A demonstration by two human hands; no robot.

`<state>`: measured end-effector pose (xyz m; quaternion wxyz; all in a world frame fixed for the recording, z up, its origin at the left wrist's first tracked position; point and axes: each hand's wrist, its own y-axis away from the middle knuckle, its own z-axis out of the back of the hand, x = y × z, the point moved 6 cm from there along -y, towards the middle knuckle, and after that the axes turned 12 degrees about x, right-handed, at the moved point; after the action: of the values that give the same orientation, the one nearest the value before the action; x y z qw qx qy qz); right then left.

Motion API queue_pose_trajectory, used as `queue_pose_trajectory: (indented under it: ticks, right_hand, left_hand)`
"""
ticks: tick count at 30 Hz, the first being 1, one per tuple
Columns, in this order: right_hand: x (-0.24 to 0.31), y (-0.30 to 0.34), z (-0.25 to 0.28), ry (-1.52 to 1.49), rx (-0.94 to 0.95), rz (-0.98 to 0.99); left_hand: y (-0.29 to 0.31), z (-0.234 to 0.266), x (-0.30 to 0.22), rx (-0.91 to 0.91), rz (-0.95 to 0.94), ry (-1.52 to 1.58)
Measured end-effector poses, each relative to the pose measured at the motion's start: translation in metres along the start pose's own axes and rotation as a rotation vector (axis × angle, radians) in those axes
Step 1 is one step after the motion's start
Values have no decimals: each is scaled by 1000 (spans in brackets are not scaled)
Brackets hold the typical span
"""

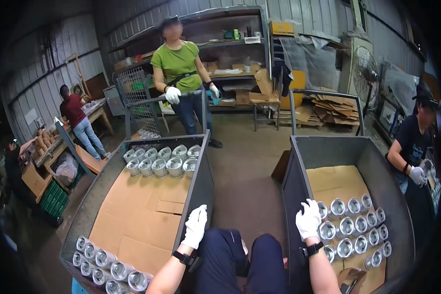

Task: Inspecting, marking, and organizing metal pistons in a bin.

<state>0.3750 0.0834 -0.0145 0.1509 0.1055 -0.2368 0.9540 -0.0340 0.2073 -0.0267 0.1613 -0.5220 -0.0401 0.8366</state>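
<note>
My left hand point(196, 228), in a white glove, rests on the right wall of the left cart point(201, 171), its fingers stretched out and holding nothing. My right hand point(308, 220), gloved too, lies on the left wall of the right cart point(297, 181) with the fingers loosely bent and apart. Cardboard point(137, 210) lines the left cart. Silver cup-like metal parts point(175, 166) stand in rows at its far end, and more metal parts point(103, 258) at its near end. Several rows of similar metal parts point(346, 225) stand in the right cart, on cardboard point(338, 179).
A person in a green shirt point(179, 66) holds the left cart's far handle point(166, 97). A dark floor strip point(247, 196) runs between the carts. Another person point(409, 142) works at the right, and one in dark red point(73, 110) at a left bench. Behind stand shelves point(220, 42) and a fan point(365, 63).
</note>
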Motion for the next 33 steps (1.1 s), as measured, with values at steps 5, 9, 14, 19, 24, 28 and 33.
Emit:
queue_pose_trajectory:
  ticks: [5, 9, 14, 19, 24, 28, 33]
  right_hand:
    - [8, -18, 14, -57, -24, -14]
    - [5, -18, 3, -5, 31, -38]
    - [9, -11, 9, 8, -22, 11]
    - [6, 6, 3, 7, -65, 65]
    - [27, -11, 24, -18, -147, 121]
    - [26, -27, 18, 0, -155, 50]
    - [6, -20, 12, -22, -72, -53]
  left_hand:
    - [-3, 0, -34, 36, -39, -68]
    - [-9, 3, -38, 35, -91, -66]
    - [7, 2, -36, 37, -146, -131]
    - [6, -6, -17, 49, -146, -200]
    - [-2, 7, -44, 60, -194, -112]
    - [-13, 3, -35, 100, -106, 89]
    - [-12, -12, -35, 178, -44, 68]
